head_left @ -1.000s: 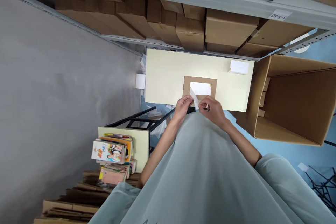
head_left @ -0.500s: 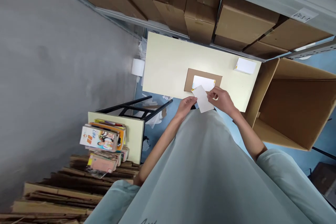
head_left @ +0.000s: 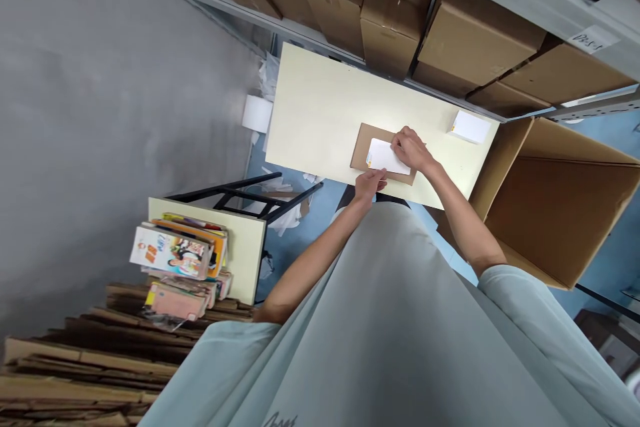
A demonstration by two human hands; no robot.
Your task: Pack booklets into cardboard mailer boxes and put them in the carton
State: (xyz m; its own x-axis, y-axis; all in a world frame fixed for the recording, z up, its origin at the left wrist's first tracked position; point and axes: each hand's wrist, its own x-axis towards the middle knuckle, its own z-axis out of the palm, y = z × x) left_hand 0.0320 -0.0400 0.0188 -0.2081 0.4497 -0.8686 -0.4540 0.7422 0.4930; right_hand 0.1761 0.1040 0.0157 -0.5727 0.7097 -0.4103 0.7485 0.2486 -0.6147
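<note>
A white card (head_left: 381, 155) with a small yellow and blue mark at its left end lies over a flat brown cardboard piece (head_left: 361, 147) on the cream table. My right hand (head_left: 411, 148) is closed at the card's upper right part, fingers bent and pinched at it. At the card's lower edge, by the front of the cardboard, my left hand (head_left: 370, 185) has thumb and fingers pressed together. Both hands partly cover the card and cardboard, and anything beneath the card is hidden.
A white stack of cards (head_left: 470, 127) stands at the right of the table (head_left: 315, 107). Beside it is a large open carton (head_left: 565, 207). Boxes (head_left: 475, 33) fill the shelf behind. Books (head_left: 175, 250) lie on a stool at left, near flattened cardboard (head_left: 75, 367).
Both hands have moved forward over the cardboard with the white card, which was tilted in front of it and now lies over it. The camera view has shifted slightly.
</note>
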